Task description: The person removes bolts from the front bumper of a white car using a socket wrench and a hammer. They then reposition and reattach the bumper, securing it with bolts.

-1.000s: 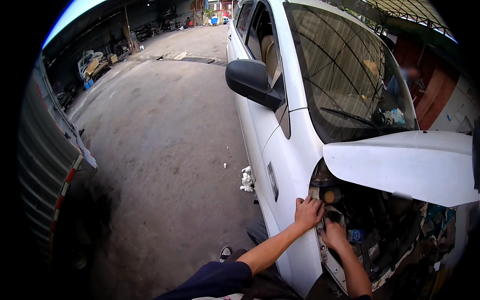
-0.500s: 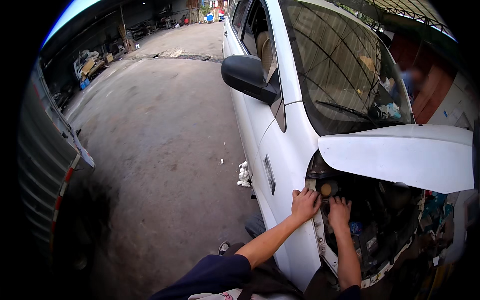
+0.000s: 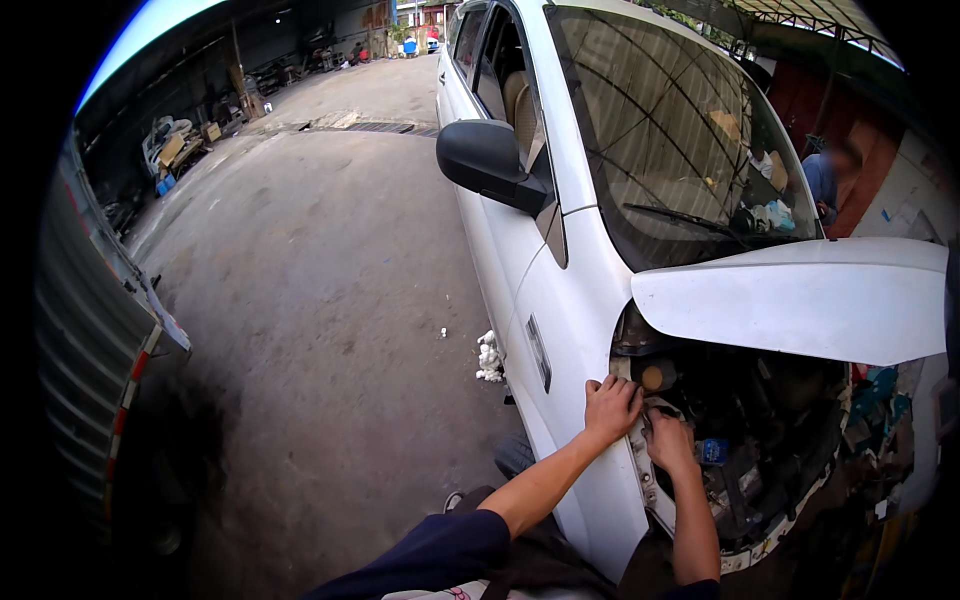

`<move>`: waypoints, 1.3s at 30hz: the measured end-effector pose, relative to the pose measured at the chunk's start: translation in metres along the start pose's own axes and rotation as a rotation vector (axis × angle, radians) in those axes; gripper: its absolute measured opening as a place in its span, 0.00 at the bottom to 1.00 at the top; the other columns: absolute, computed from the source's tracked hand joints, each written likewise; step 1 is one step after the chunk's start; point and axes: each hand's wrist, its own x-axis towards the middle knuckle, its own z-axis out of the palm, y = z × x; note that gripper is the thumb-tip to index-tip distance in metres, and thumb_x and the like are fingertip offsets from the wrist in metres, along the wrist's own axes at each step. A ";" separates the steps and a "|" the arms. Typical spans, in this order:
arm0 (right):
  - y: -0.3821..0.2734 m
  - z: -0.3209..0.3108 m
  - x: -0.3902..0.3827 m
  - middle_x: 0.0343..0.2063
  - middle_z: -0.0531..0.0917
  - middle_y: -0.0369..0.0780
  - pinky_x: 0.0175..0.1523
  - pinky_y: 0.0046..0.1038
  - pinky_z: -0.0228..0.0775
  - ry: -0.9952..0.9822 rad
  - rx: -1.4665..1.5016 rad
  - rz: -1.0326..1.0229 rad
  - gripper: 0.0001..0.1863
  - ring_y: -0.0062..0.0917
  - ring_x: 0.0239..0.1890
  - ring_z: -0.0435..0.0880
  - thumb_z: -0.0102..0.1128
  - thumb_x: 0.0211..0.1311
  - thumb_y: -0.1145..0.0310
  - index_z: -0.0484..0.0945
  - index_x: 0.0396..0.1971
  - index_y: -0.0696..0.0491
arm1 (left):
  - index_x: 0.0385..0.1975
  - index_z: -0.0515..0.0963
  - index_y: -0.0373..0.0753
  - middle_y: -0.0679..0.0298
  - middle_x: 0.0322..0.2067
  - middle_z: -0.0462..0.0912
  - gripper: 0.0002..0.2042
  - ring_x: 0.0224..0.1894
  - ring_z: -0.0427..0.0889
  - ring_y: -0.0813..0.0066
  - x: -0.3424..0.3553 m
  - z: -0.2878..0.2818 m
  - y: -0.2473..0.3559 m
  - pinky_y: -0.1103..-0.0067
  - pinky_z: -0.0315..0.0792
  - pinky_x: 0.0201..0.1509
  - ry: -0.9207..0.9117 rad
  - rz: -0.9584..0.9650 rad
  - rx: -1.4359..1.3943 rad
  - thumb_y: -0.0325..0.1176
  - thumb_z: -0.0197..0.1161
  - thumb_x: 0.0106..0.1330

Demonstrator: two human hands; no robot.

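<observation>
My left hand (image 3: 612,408) lies on the top edge of the car's white front fender (image 3: 575,455), its fingers bent over the inner lip. Just right of it, my right hand (image 3: 670,442) reaches into the open engine bay. The right fingers are curled together against the inner side of the fender rail (image 3: 645,470); what they grip, if anything, is hidden. A round tan cap (image 3: 653,378) sits just beyond both hands. Near the right wrist is a small blue item (image 3: 713,451) among dark engine parts.
The raised white hood (image 3: 790,300) overhangs the bay's far side. A black side mirror (image 3: 490,160) juts out left. White foam-like lumps (image 3: 489,358) lie on the concrete floor (image 3: 320,350). A corrugated metal panel (image 3: 85,360) stands far left. Another person (image 3: 822,180) is beyond the windshield.
My right hand has drawn back slightly toward me and left, its fingers now curled in by the fender rail. The left hand keeps its place. The view has shifted slightly.
</observation>
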 end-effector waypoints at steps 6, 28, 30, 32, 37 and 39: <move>0.024 0.012 0.014 0.46 0.84 0.40 0.56 0.47 0.71 0.288 -0.023 0.012 0.14 0.43 0.54 0.79 0.59 0.61 0.69 0.80 0.48 0.49 | 0.29 0.80 0.43 0.66 0.29 0.80 0.08 0.38 0.77 0.65 0.002 0.002 0.003 0.64 0.59 0.43 -0.009 0.051 -0.013 0.39 0.61 0.68; 0.024 0.089 -0.136 0.41 0.84 0.50 0.51 0.38 0.72 0.451 0.781 0.495 0.18 0.46 0.45 0.82 0.57 0.71 0.55 0.82 0.45 0.55 | 0.31 0.82 0.44 0.69 0.31 0.84 0.09 0.40 0.79 0.67 -0.003 0.005 -0.007 0.67 0.60 0.48 -0.048 0.100 -0.013 0.40 0.61 0.68; 0.027 0.099 -0.149 0.40 0.84 0.49 0.51 0.39 0.72 0.470 0.770 0.530 0.18 0.47 0.45 0.82 0.56 0.73 0.54 0.82 0.45 0.55 | 0.32 0.82 0.43 0.68 0.33 0.85 0.08 0.42 0.79 0.67 -0.001 0.002 -0.006 0.67 0.60 0.50 -0.118 0.082 0.018 0.40 0.62 0.67; 0.022 0.103 -0.153 0.39 0.83 0.48 0.49 0.41 0.71 0.535 0.738 0.547 0.17 0.47 0.44 0.81 0.55 0.73 0.55 0.82 0.44 0.54 | 0.33 0.83 0.43 0.67 0.35 0.85 0.08 0.44 0.79 0.66 0.002 -0.001 -0.004 0.67 0.61 0.51 -0.188 0.075 0.062 0.40 0.62 0.67; 0.011 0.097 -0.161 0.36 0.83 0.48 0.47 0.43 0.71 0.615 0.545 0.591 0.14 0.46 0.43 0.80 0.56 0.71 0.57 0.83 0.42 0.52 | 0.35 0.83 0.42 0.63 0.38 0.84 0.11 0.47 0.79 0.62 -0.010 -0.015 0.018 0.63 0.62 0.57 -0.211 0.189 0.027 0.42 0.62 0.68; 0.013 0.104 -0.162 0.36 0.83 0.48 0.47 0.44 0.71 0.595 0.625 0.600 0.14 0.46 0.43 0.80 0.57 0.71 0.58 0.83 0.41 0.52 | 0.37 0.84 0.42 0.63 0.38 0.84 0.14 0.47 0.79 0.62 -0.023 -0.023 0.048 0.61 0.63 0.57 -0.462 0.134 -0.205 0.47 0.61 0.69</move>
